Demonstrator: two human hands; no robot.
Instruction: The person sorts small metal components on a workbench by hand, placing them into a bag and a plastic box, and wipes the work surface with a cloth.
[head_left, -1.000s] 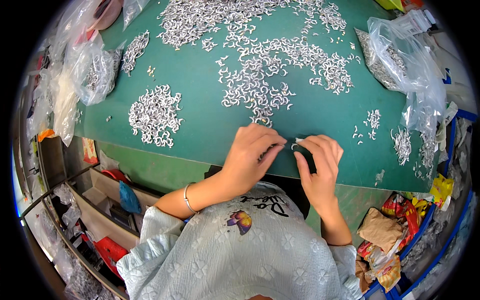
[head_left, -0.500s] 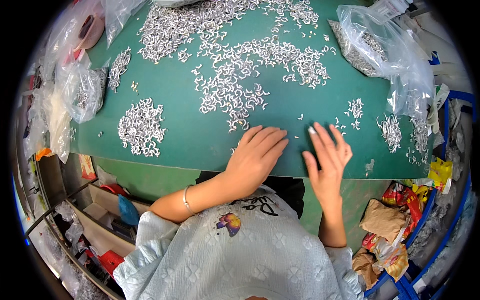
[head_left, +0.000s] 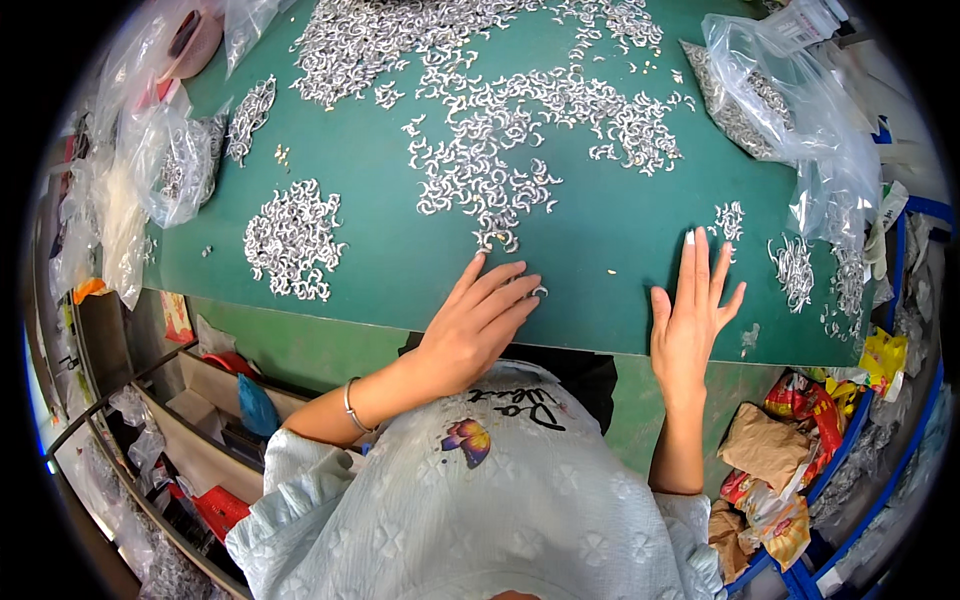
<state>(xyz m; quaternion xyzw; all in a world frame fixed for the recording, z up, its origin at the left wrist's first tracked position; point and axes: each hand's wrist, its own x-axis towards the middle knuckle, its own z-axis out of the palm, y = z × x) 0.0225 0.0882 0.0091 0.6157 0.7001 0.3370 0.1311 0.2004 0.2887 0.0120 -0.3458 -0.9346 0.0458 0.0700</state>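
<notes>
Small silvery crescent-shaped pieces lie scattered in a loose band down the middle of the green tabletop. My left hand rests palm down just below the near end of this band, fingers stretched and apart. One crescent piece shows by its fingertips; what is under the palm is hidden. Farther right, my right hand lies flat with its fingers spread, fingertips beside a small cluster of crescents. A tiny pale piece lies between the hands.
A rounded heap of crescents sits at left, a large spread at the back. Small piles lie at right. Clear plastic bags of pieces stand at left and right. Paper packaging lies beyond the near right edge.
My right hand has moved right, to the small cluster, and its fingers are more spread. My left hand has shifted slightly left and nearer, its fingers now fanned apart. The view has shifted slightly.
</notes>
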